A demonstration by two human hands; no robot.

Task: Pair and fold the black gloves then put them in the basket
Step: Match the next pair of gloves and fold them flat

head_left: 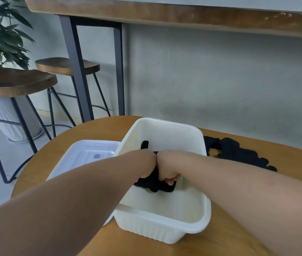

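Observation:
A white plastic basket (167, 228) stands on the round wooden table. Both my hands reach down into it, side by side. My left hand (145, 166) and my right hand (167, 168) both grip a folded bundle of black gloves (155, 185) low inside the basket. Behind my hands another black glove piece (145, 144) lies against the basket's far inner wall. A heap of loose black gloves (239, 154) lies on the table to the right of the basket.
A white lid (89, 154) lies flat on the table (94, 130) to the left of the basket, partly under it. Beyond the table stand two wooden bar stools (17, 80), a potted plant (0, 37) and a high counter (165, 13) on dark metal legs.

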